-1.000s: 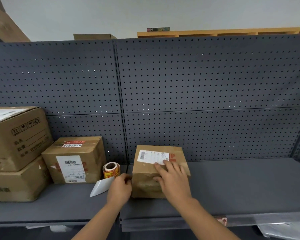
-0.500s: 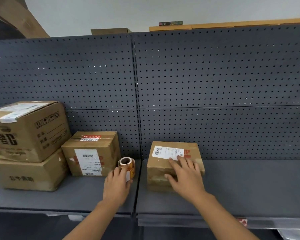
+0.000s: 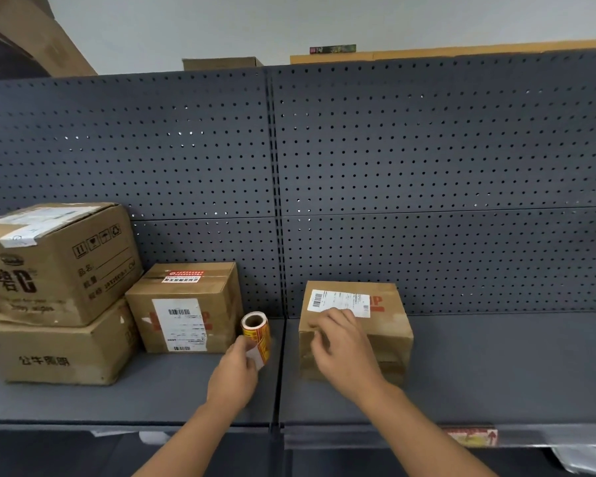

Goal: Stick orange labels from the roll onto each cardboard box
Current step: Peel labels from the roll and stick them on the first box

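1. Head camera: left hand point(image 3: 234, 375) pinches the loose white end of the label roll point(image 3: 255, 333), which stands just above it.
2. Right hand point(image 3: 345, 352) rests flat, fingers relaxed, on the small box point(image 3: 389, 333) beside the roll.

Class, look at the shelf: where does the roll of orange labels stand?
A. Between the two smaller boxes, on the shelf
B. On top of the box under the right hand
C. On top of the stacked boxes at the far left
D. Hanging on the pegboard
A: the roll of orange labels stands on the shelf, between the middle box and the right box.
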